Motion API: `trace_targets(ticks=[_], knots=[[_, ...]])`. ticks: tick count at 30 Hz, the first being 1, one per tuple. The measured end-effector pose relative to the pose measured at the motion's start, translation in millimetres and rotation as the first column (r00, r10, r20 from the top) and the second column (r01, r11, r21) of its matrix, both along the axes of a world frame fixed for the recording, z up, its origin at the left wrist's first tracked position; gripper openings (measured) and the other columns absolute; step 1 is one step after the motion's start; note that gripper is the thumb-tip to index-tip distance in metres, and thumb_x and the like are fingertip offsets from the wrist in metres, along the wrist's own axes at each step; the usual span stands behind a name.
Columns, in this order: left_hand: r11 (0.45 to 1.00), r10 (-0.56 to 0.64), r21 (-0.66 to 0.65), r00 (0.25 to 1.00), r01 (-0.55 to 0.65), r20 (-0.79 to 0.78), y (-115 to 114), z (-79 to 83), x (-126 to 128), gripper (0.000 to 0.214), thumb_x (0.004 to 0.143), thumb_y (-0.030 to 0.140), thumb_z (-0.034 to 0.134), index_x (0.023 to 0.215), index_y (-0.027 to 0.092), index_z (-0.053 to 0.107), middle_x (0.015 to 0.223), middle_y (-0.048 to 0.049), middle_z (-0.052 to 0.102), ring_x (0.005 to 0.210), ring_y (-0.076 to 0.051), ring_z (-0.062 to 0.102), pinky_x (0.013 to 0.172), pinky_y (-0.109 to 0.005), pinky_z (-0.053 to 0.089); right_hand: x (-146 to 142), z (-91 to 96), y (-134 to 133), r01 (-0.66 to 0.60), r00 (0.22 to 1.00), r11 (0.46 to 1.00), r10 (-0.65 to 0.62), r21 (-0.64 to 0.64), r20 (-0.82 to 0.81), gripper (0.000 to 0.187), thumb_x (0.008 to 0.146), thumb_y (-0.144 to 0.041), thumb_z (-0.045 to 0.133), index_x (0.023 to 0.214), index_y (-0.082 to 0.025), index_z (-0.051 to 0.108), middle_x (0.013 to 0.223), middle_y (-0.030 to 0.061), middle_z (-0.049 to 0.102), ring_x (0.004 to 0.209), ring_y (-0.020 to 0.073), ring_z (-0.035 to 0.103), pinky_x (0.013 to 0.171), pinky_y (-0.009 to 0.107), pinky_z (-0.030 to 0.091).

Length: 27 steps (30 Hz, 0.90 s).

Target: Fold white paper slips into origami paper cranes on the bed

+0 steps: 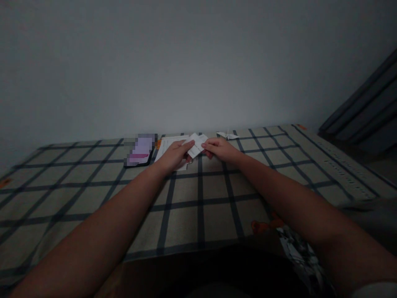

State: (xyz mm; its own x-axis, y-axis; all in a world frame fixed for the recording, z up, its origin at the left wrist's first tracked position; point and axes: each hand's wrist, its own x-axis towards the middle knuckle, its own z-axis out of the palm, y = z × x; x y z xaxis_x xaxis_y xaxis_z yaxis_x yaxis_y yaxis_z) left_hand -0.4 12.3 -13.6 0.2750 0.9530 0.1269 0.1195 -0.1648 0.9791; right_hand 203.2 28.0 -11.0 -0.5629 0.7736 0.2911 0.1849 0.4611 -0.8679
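Note:
A small white folded paper (197, 145) is held between both hands above the checked cloth, close to the wall. My left hand (174, 155) pinches its left side, fingers closed on it. My right hand (218, 149) grips its right edge with closed fingers. Beneath the hands lies a white sheet of paper (167, 145). Both forearms stretch forward across the cloth.
A checked cloth (198, 194) covers the surface. A dark phone (140, 154) lies left of the sheet. A small white folded paper figure (228, 135) sits by the wall on the right. Dark slanted bars (366, 111) stand at far right. A plain wall rises behind.

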Motion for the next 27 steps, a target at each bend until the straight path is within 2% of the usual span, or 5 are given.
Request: trace_targets(ticks=[11,16,20,23,27], knots=[[0.999,0.022,0.029,0.996,-0.019,-0.092,-1.7,0.9,-2.3,0.028,0.078,0.043,0.065,0.073,0.016,0.061,0.057,-0.0007,0.058,0.05,-0.012,0.052,0.051,-0.025,0.037,1.4,1.6,2.2,0.035,0.994,0.979,-0.055,0.2,0.095,0.036,0.091,-0.042,0.052,0.065,-0.017,0.053,0.061,-0.0021,0.049,0.059,0.0107,0.044,0.058,0.025,0.032],[0.994,0.067,0.097,0.975,-0.047,-0.213,-7.2,7.8,-1.7,0.03,0.075,0.043,0.068,0.067,0.015,0.061,0.055,-0.0006,0.058,0.049,-0.012,0.051,0.05,-0.025,0.035,1.5,-1.5,3.8,0.051,0.998,0.991,-0.054,0.128,0.024,0.034,0.092,-0.042,0.049,0.069,-0.017,0.055,0.063,-0.0014,0.052,0.059,0.0111,0.047,0.058,0.025,0.036],[0.997,0.037,0.071,0.982,-0.024,-0.186,-4.8,4.6,-2.5,0.034,0.074,0.045,0.07,0.064,0.014,0.062,0.055,-0.0009,0.057,0.049,-0.011,0.049,0.05,-0.025,0.034,1.2,-1.9,3.8,0.044,0.999,0.998,-0.043,0.054,-0.018,0.03,0.091,-0.04,0.049,0.074,-0.016,0.057,0.064,-0.0002,0.054,0.059,0.0117,0.051,0.058,0.025,0.038],[0.999,-0.049,0.002,0.99,0.05,-0.132,1.1,-4.1,-5.1,0.031,0.074,0.043,0.071,0.068,0.013,0.066,0.059,-0.0017,0.059,0.051,-0.012,0.05,0.051,-0.025,0.035,2.4,1.9,2.0,0.017,0.997,0.992,-0.026,0.127,0.068,0.032,0.091,-0.037,0.049,0.067,-0.016,0.054,0.062,-0.0007,0.052,0.058,0.0105,0.048,0.058,0.025,0.036],[0.997,-0.015,0.08,0.995,0.023,-0.101,6.1,-10.0,-6.9,0.036,0.076,0.05,0.07,0.077,0.013,0.07,0.069,-0.0038,0.064,0.059,-0.014,0.056,0.056,-0.026,0.041,3.7,5.1,0.8,-0.032,0.985,0.977,-0.005,0.211,0.173,0.034,0.091,-0.036,0.049,0.065,-0.016,0.054,0.06,-0.0012,0.051,0.057,0.0097,0.045,0.057,0.025,0.033]])
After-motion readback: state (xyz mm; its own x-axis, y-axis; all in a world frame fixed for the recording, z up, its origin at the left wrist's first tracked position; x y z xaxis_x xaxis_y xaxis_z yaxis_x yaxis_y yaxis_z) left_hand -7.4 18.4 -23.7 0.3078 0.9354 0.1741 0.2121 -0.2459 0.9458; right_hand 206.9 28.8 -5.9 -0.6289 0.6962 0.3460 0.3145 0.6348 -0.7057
